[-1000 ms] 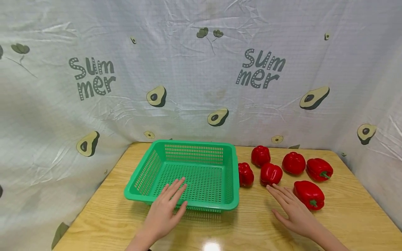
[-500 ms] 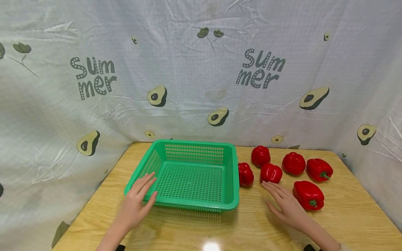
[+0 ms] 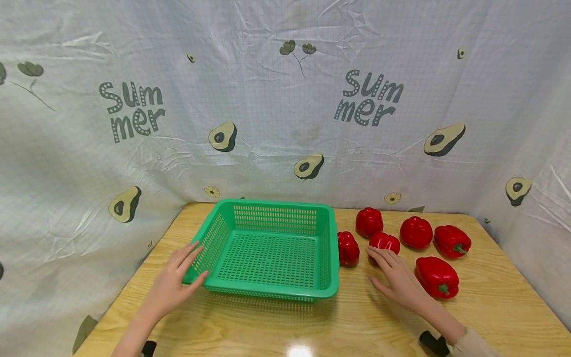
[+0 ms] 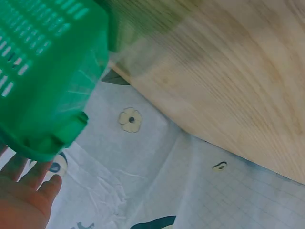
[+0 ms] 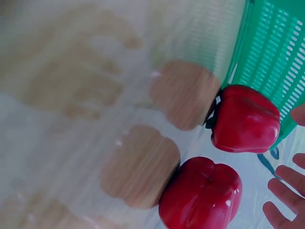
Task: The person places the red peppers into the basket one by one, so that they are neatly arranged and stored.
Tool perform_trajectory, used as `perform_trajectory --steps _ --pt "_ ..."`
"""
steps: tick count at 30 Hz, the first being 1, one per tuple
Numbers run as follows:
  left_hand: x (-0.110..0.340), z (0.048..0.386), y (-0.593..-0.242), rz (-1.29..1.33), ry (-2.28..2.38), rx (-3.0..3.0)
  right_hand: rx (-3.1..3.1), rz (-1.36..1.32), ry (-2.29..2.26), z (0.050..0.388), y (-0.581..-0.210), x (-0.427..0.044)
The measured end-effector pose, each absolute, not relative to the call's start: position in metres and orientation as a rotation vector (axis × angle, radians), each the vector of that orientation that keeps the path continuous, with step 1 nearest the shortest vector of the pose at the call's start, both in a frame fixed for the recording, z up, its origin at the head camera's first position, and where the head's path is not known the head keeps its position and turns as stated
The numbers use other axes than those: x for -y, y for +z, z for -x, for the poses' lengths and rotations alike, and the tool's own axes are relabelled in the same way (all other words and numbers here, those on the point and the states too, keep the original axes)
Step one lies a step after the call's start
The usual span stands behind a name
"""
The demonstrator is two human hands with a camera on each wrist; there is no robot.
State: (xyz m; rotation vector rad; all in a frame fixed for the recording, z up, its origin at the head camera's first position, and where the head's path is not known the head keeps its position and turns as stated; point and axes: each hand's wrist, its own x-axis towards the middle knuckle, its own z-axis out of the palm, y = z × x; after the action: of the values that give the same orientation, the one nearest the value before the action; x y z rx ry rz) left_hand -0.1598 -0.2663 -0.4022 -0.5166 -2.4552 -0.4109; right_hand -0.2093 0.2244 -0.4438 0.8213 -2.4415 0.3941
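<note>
My left hand [image 3: 169, 282] is at the left front corner of a green plastic basket [image 3: 272, 291], fingers extended and thumb apart. In the left wrist view its fingertips are close to the basket's rim; whether they touch it I cannot tell. My right hand [image 3: 399, 282] hovers with straight fingers in front of a red bell pepper [image 3: 384, 240], partly covering it. Nothing is held in that hand. Another bell pepper [image 3: 348, 249] sits close against the basket's right side. The right wrist view shows both a bell pepper [image 5: 248, 119] by the basket and the spread right hand [image 5: 293, 195].
More red bell peppers lie on the wooden table [image 3: 486, 302] to the right: a back pepper [image 3: 369, 221], a middle one [image 3: 416, 232], and two showing green stems, a far-right pepper [image 3: 452, 241] and a nearer pepper [image 3: 437, 277]. A printed cloth [image 3: 267, 99] hangs behind.
My left hand has moved left from the basket's front edge to its left corner. My right hand has shifted slightly left and forward, over the pepper. Basket and peppers stay put.
</note>
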Motion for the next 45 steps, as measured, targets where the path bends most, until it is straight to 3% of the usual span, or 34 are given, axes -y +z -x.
perform_trajectory --steps 20,45 --pt "0.288 0.163 -0.405 0.357 -0.574 2.852 2.617 -0.744 0.319 0.244 -0.438 -0.199" --pt "0.287 0.165 -0.409 0.339 -0.644 2.877 2.659 -0.683 0.253 0.273 -0.452 -0.178"
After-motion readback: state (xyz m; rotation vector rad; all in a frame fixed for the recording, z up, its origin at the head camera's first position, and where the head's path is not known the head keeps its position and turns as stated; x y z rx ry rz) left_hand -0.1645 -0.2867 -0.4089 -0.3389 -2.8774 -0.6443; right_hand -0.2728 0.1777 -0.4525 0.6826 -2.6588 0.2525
